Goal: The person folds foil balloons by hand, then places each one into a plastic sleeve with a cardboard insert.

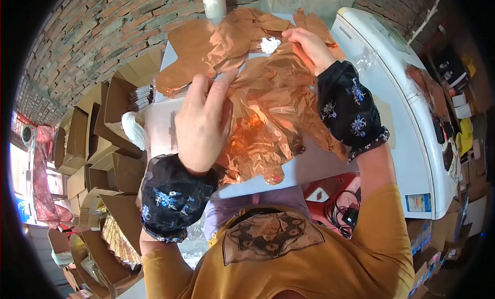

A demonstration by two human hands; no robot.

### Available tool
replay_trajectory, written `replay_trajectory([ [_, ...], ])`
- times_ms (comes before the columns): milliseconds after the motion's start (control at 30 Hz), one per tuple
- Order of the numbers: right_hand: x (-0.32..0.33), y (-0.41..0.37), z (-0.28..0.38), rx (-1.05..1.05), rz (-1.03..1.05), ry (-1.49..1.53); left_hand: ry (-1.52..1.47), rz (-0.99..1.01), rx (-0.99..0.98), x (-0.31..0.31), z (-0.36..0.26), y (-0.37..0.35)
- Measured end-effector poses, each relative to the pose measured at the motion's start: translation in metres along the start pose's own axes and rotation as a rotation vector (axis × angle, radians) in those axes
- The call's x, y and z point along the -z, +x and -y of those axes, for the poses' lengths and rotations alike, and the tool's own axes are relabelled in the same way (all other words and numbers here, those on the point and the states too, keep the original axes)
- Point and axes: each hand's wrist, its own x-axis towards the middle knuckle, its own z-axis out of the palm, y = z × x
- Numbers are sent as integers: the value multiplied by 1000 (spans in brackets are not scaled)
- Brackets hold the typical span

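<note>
Copper-coloured, crinkled foil, looking like a flat uninflated foil balloon [268, 108], spreads over the white table in front of me. My left hand [203, 116] is closed at its left edge, with bent fingers on the foil; the fingertips are partly hidden. At its upper right edge, my right hand [311, 47] is closed, thumb and forefinger pinched together on the foil. Close to the right fingertips lies a small white bundle [269, 45], perhaps string or tissue. More flat copper foil pieces [188, 46] lie beyond my hands, towards the wall.
A white fridge-like cabinet [397, 93] stands on the right. Open cardboard boxes [121, 105] fill the left side. A white string hank [134, 130] hangs by the table's left edge. Below the table's right side are a red container [330, 188] and a black cable [340, 211].
</note>
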Motion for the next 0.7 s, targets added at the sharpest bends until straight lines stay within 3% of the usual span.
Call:
replay_trajectory([
  [133,-11,-10,25,49,61,-10,86,-83,-161,23,-11,-6],
  [233,-27,-35,8,169,69,356,116,-72,-318,22,-9,-40],
  [267,-24,-49,6,141,15,194,131,-23,-360,23,-13,-52],
  [367,-14,-83,-37,28,24,158,141,77,-467,9,-17,-93],
  [433,-7,-105,-70,-28,9,-53,189,243,-545,3,-15,-112],
  [567,5,-116,-137,-105,-62,-393,138,433,-575,-22,-3,-139],
  [600,7,-117,-137,-156,-30,-353,128,455,-559,-28,0,-142],
  [700,3,-113,-141,21,-75,-521,107,440,-526,-37,5,-142],
])
